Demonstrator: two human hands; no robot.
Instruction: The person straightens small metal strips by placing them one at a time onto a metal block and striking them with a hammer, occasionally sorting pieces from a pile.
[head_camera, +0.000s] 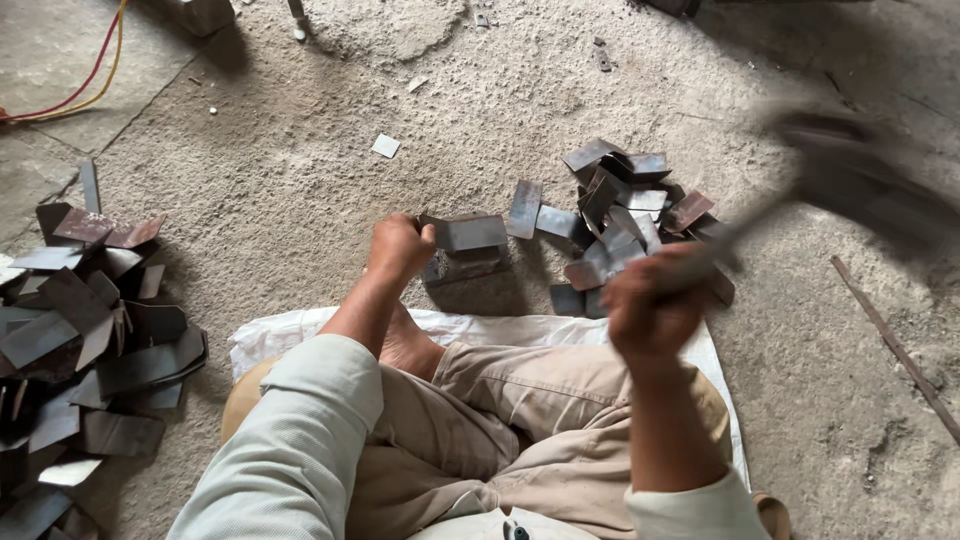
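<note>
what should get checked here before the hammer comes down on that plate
1. Left hand grips the metal plate at its left end: ok.
2. Plate sits on the block: ok.
3. Fingers clear of the strike spot: cannot tell.
4. Right hand closed on the hammer handle: ok.
5. Hammer head aim: cannot tell, blurred.
6. Bare foot close behind the block: not ok.
</note>
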